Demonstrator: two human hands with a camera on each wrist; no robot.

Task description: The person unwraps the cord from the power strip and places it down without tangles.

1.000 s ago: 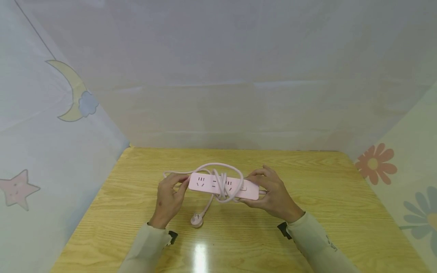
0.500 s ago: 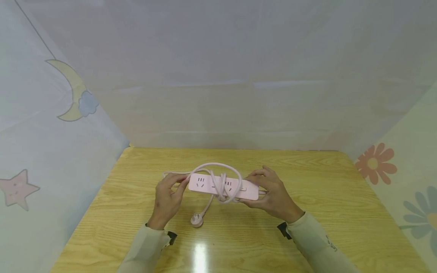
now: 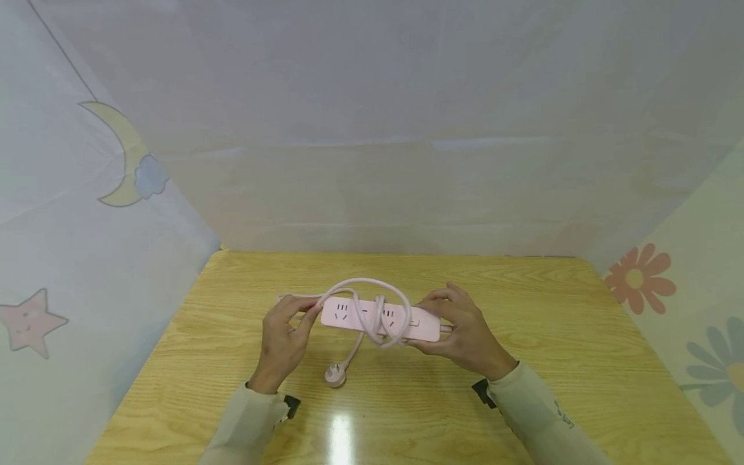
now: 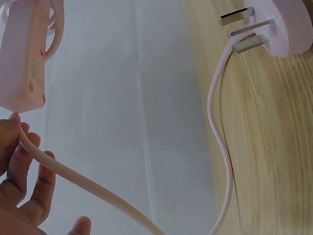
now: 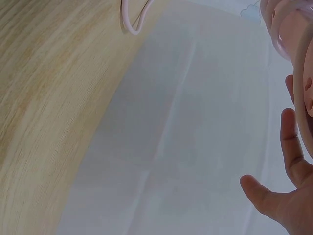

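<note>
A pink power strip (image 3: 337, 312) with sockets and a switch is held up over the table, slightly tilted. Its pink cord (image 3: 372, 280) wraps around the middle and arcs above the top edge. My left hand (image 3: 281, 342) pinches the cord between thumb and fingers at the strip's left end; the left wrist view shows this cord (image 4: 98, 189) running away from the fingertips. My right hand (image 3: 467, 332) grips the strip's right end, thumb below and fingers above. The three-pin plug (image 3: 334, 374) lies on the table between the forearms.
The wood-grain table (image 3: 581, 361) meets a pale cloth backdrop (image 3: 372, 181) behind it. Cloth walls with a printed moon (image 3: 119, 155) and flowers (image 3: 635, 279) rise at both sides. A slack stretch of cord (image 4: 226, 161) leads to the plug.
My left hand has shifted slightly left with the cord. One cord turn over the strip has slid left and spread from the other. The right hand and plug have stayed in place.
</note>
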